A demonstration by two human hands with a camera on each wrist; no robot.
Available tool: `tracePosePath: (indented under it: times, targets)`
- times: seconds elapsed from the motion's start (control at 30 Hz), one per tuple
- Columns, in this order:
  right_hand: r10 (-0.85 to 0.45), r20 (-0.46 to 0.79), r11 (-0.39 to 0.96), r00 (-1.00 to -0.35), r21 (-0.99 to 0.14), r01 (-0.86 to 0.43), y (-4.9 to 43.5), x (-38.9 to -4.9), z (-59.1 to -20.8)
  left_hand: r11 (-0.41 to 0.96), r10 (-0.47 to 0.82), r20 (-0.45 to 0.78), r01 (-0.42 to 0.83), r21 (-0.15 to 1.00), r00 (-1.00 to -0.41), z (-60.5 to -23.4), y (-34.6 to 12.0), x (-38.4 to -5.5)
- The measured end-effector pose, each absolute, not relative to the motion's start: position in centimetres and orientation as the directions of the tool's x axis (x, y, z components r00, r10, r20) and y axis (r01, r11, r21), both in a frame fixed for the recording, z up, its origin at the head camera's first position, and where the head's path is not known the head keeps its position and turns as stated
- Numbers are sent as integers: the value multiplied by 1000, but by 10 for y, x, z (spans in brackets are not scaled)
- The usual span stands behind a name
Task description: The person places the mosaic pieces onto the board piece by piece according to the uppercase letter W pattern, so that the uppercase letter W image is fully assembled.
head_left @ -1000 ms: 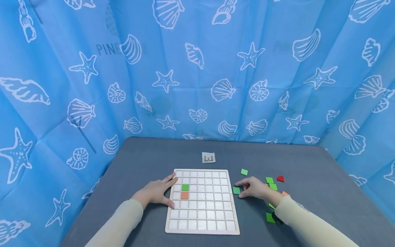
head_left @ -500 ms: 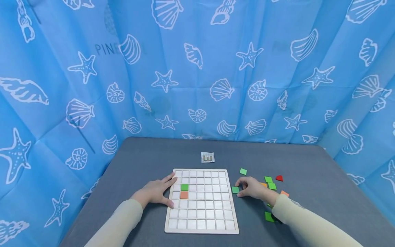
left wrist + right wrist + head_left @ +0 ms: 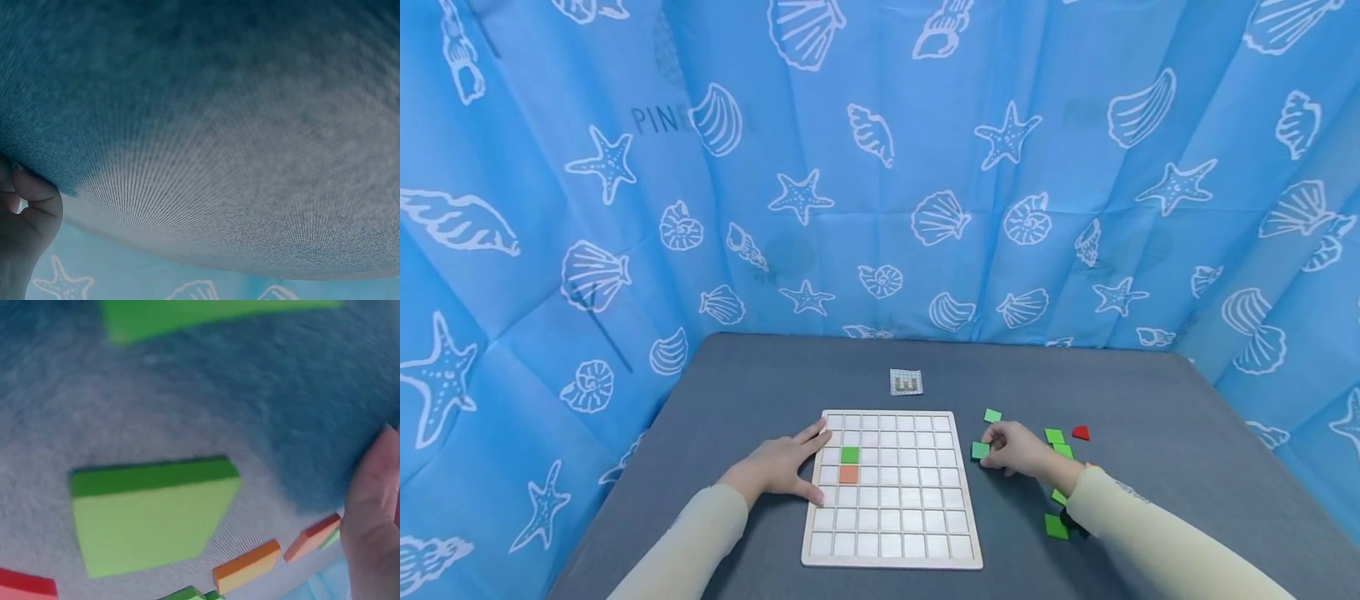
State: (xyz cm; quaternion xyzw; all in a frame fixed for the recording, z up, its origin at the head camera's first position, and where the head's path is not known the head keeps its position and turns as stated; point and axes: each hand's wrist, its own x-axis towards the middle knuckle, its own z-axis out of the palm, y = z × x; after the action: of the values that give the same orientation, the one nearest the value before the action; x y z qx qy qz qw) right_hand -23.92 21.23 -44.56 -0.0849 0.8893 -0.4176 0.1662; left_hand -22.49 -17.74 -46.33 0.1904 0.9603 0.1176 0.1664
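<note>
My left hand (image 3: 782, 467) rests on the left edge of a white wooden grid board (image 3: 891, 558), fingers spread. In the left wrist view, part of the left hand (image 3: 34, 209) shows at the left edge. One green square tile (image 3: 850, 456) and an orange square tile (image 3: 848, 474) sit in neighbouring cells of the board. Just right of the board, my right hand (image 3: 1021, 450) pinches a teal-green square tile (image 3: 980, 451) between thumb and fingers. The right wrist view catches only a part of the right hand (image 3: 372, 519); the pinched tile is not recognisable there.
A small card with a block pattern (image 3: 906, 382) lies behind the board. Loose tiles lie around the right forearm: light green (image 3: 992, 415), red (image 3: 1081, 432) and several green ones (image 3: 1056, 527). An orange tile (image 3: 247, 565) shows in the right wrist view. A blue shell-print curtain (image 3: 880, 208) surrounds the table.
My right hand has taken the teal-green tile between its fingers and shifted it slightly right and away from me, off the board's edge. The left hand has stayed put.
</note>
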Motion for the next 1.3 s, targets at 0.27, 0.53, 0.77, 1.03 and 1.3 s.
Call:
tracePosePath:
  times: [0.27, 0.53, 0.77, 1.03, 1.3]
  targets:
    - [-177, -300, 510, -937, -842, 173, 213, -239, -437, 900, 404, -275, 326, 289, -872, -463, -178, -224]
    - [-192, -337, 374, -922, -893, 249, 206, -237, -424, 895, 418, -273, 343, 284, -866, -464, -179, -226]
    - [-230, -354, 319, -906, -907, 273, 195, -234, -414, 894, 421, -267, 347, 283, -867, -463, -179, -226]
    - [-271, -344, 303, -899, -917, 260, 177, -231, -411, 896, 418, -265, 347, 277, -869, -468, -179, -229]
    - [-198, -359, 370, -912, -889, 270, 155, -224, -415, 899, 413, -264, 344, 272, -871, -469, -180, -229]
